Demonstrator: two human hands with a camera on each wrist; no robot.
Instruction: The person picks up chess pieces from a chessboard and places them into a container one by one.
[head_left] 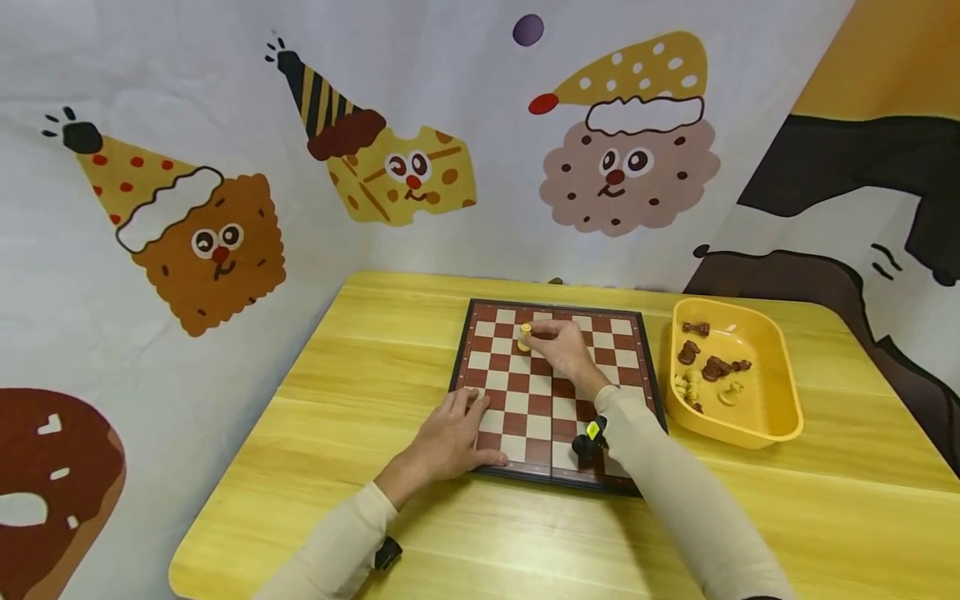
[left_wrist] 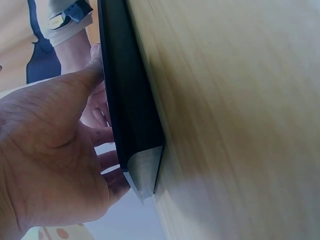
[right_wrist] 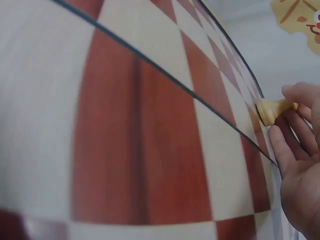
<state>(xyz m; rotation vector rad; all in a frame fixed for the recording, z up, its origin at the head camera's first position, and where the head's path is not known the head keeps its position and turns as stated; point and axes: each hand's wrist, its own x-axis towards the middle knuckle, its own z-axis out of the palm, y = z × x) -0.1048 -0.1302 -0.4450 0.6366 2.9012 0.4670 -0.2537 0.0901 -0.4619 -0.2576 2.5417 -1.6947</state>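
A brown-and-cream chessboard lies on the table. My right hand is over its far half and pinches a pale yellow chess piece between thumb and fingers. In the right wrist view the chess piece has its wide base against the board squares, and the right hand's fingers are around its upper part. My left hand rests on the board's near left corner with fingers spread. The left wrist view shows the left hand along the dark side edge of the board.
Right of the board stands a yellow plastic tray. It holds several brown chess pieces and several pale yellow ones. A wood-patterned table carries everything, and a cloth with cartoon prints hangs behind it.
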